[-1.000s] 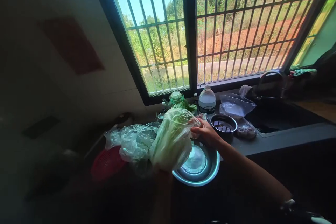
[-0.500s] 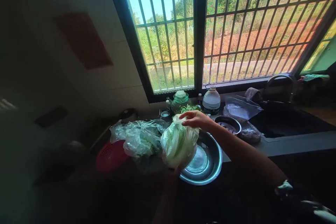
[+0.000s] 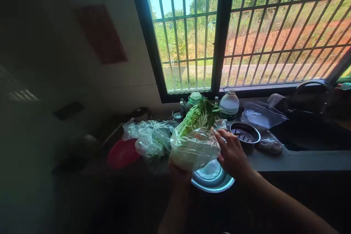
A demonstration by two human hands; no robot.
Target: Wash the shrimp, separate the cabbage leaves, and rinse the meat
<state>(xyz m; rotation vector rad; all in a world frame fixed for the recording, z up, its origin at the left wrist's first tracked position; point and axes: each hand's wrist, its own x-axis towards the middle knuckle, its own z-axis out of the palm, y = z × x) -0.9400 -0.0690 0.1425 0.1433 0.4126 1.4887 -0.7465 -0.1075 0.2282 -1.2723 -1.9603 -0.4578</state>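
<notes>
A napa cabbage (image 3: 197,117) stands tilted in front of me, its green leaves sticking out of a clear plastic bag (image 3: 196,150). The bag still wraps its pale lower part. My left hand (image 3: 179,171) is closed round the cabbage's base from below, its fingers partly lost in shadow. At the bag's right side, the fingers of my right hand (image 3: 234,153) are closed on the bag's edge. Beneath the cabbage is a metal basin (image 3: 215,189), partly hidden by the bag and my hands.
Left of the cabbage lie another plastic bag with greens (image 3: 153,140) and a red plastic basket (image 3: 123,153). A metal bowl (image 3: 257,137), a large bottle (image 3: 229,106) and a clear bag (image 3: 263,115) stand to the right, before the sink (image 3: 315,131). A barred window is behind.
The bag has come down off the cabbage's top, baring the leaves. My right hand has moved from the bag's top down to its right side. The view has shifted slightly.
</notes>
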